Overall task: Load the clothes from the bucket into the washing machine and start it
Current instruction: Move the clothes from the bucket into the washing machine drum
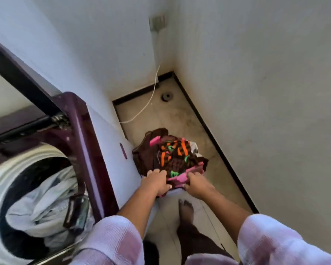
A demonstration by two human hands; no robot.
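A pink bucket (194, 170) stands on the floor beside the washing machine (88, 142), piled with dark brown clothes (172, 155) striped in orange and green. My left hand (157, 180) is closed on the bucket's near rim at its left. My right hand (196, 183) grips the near rim at its right. The top-loading machine is maroon, its lid (17, 73) is up, and its drum (21, 188) at the lower left holds pale blue-white laundry (44, 205).
A white cable (151, 96) hangs from a wall socket (157, 22) down to the floor behind the bucket. A round floor drain (167, 96) sits in the corner. White walls close in at the back and right. My bare foot (185, 209) stands just behind the bucket.
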